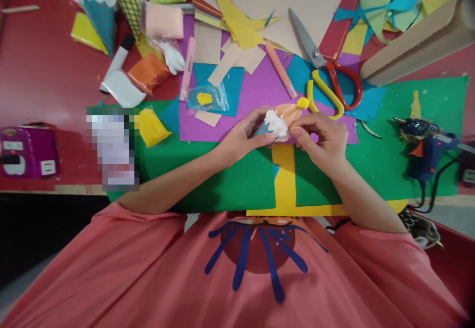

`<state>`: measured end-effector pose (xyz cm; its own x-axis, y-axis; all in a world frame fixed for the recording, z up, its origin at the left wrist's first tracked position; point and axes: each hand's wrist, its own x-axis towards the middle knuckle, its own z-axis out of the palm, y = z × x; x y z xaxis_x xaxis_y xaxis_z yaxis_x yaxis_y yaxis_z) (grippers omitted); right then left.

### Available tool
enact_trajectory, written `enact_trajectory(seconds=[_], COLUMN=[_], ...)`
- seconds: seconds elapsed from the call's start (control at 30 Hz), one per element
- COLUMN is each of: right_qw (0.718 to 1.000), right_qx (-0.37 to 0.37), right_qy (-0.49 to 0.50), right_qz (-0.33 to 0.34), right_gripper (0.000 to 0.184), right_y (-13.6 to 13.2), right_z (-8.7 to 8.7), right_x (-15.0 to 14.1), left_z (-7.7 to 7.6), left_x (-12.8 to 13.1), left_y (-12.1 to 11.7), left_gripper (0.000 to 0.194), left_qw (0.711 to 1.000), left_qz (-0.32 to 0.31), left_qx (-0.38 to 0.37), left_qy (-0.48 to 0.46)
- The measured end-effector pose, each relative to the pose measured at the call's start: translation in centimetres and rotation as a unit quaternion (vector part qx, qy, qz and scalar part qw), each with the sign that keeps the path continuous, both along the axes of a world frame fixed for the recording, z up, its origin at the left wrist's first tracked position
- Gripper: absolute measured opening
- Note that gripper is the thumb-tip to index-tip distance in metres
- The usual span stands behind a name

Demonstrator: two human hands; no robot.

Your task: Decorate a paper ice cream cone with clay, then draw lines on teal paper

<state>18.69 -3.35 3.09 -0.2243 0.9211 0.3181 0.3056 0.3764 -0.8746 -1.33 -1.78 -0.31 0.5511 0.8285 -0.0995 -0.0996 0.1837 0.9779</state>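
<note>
At far left, a purple power strip (29, 152) lies on the red surface (37, 80). Beyond it and to the right, two paper cones (97, 19) with white, jagged-edged upper parts lie near a black-capped marker (118, 63) and an orange packet (148, 73); a yellow packet (151, 127) lies nearer the wearer. Right of these, a small clear bag (218, 99) containing a yellow lump rests on a blue piece of paper over a purple sheet (256, 83). At centre, the left hand (239, 135) grasps a small cone model (276, 124), its fingers curled about the blue patterned end. The model, held tilted above the purple sheet, bears a white jagged band, peach folds and a yellow ball (303, 103) at its upper right. The right hand (322, 140) pinches the model's right edge between thumb and fore fingers. Beyond this hand lie scissors (315, 60) with one yellow and one red handle loop. At far right, a blue glue gun (423, 150) rests over a green sheet (222, 184).
</note>
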Motion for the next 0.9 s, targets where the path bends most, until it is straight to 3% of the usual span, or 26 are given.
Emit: enact_trajectory(seconds=[0.1, 0.17, 0.47, 0.9], right_qw=[0.999, 0.997, 0.995, 0.980], right_qx=[0.046, 0.067, 0.026, -0.160], right_qy=[-0.016, -0.036, -0.089, 0.087], right_qz=[-0.014, 0.005, 0.047, 0.082], right_gripper=[0.006, 0.012, 0.015, 0.016], right_y=[-0.2, -0.3, -0.1, 0.1], right_z=[0.0, 0.1, -0.1, 0.3], right_x=[0.0, 0.0, -0.1, -0.5], left_z=[-0.5, -0.7, -1.0, -0.1], left_x=[-0.1, -0.2, -0.2, -0.3], left_y=[-0.1, -0.3, -1.2, -1.1], left_gripper=[0.064, 0.068, 0.065, 0.063], left_qw=[0.992, 0.983, 0.966, 0.930], left_qz=[0.036, 0.050, 0.064, 0.052], left_qx=[0.109, 0.154, 0.210, 0.310], left_qy=[0.053, 0.092, 0.141, 0.189])
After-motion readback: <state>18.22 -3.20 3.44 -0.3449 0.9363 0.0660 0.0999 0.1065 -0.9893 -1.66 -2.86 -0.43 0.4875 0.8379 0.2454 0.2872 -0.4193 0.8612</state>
